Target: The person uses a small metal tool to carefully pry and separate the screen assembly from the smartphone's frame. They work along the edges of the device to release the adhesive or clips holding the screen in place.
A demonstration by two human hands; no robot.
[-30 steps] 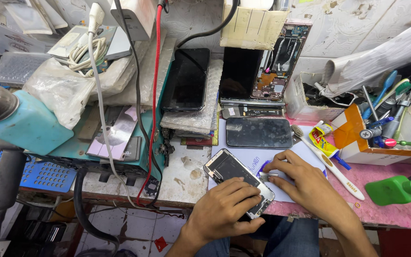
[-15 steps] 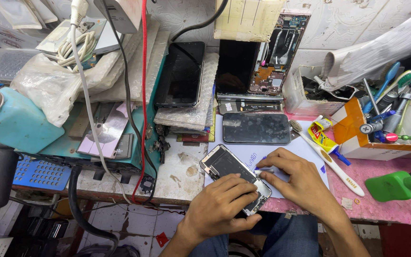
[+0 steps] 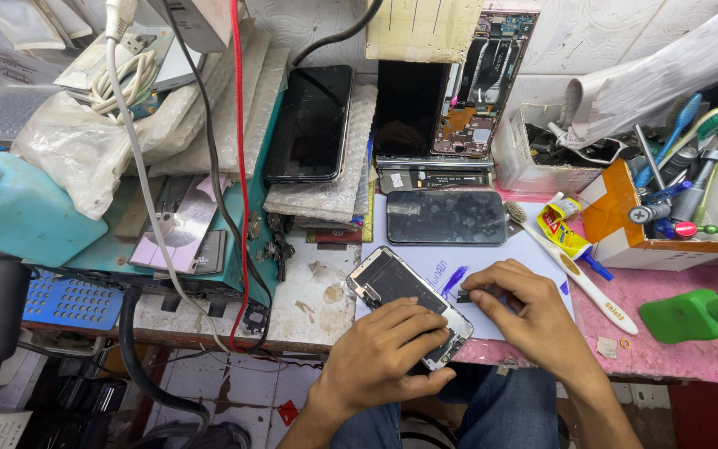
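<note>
Left hand (image 3: pixel 388 353) pressing flat on black rectangular phone screen panel (image 3: pixel 400 295), fingers spread over it, lying on white paper sheet (image 3: pixel 533 254) at worktop edge. Right hand (image 3: pixel 529 316) resting beside it, fingers pinching small dark part (image 3: pixel 464 296).

The bench top (image 3: pixel 675 353) was pink, the squeeze bottle (image 3: pixel 691 314) bright green, the paper sheet (image 3: pixel 500 254) white with blue scribbles, and the cable (image 3: pixel 238 166) red.

Two hands: the left hand (image 3: pixel 392 353) rests on one opened phone (image 3: pixel 392 287), the right hand (image 3: pixel 525 312) beside it. Beyond them lie one dark screen panel (image 3: pixel 446 217), one black phone (image 3: pixel 311 123), one gutted phone (image 3: pixel 484 83). Right of the right hand: one white toothbrush (image 3: pixel 575 270), one green bottle (image 3: pixel 691 314).
</note>
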